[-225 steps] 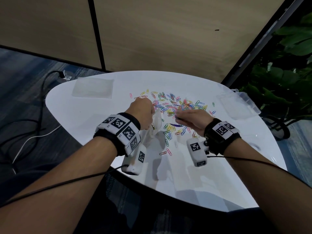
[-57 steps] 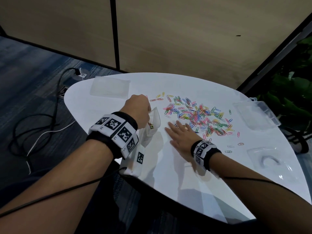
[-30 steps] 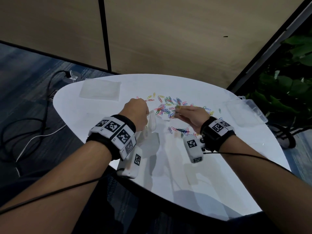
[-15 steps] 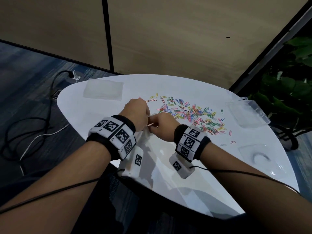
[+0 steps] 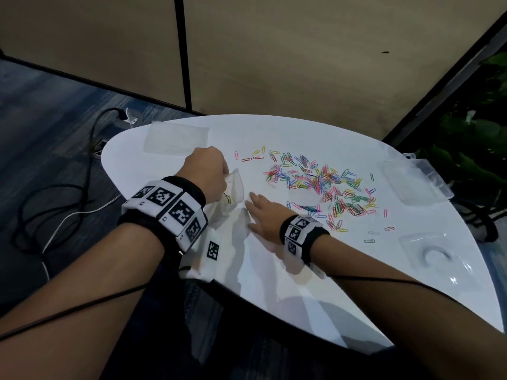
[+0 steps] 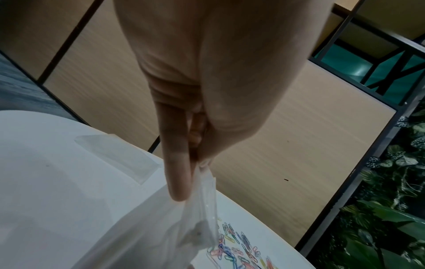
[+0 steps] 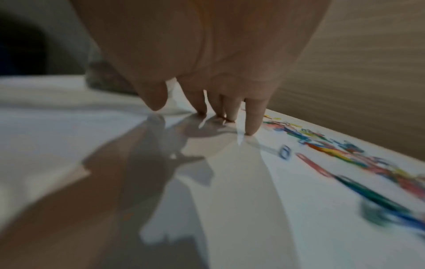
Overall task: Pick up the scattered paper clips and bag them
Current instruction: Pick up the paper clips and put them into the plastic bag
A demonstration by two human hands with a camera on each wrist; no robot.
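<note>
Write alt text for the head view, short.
A left hand pinches a clear plastic bag open above a white table, while the right hand lies flat beside it. Colourful paper clips are scattered just beyond the right hand.

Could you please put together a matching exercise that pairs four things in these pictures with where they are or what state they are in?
Things:
1. Small clear plastic bag
2. Scattered coloured paper clips
3. Right hand
4. Clear lidded plastic box

Places or states:
A. Flat on the white table, fingers spread
B. Near the table's far right edge
C. Pinched at its top by the left hand
D. Spread across the middle of the table

Pairs: 1-C, 2-D, 3-A, 4-B
</note>
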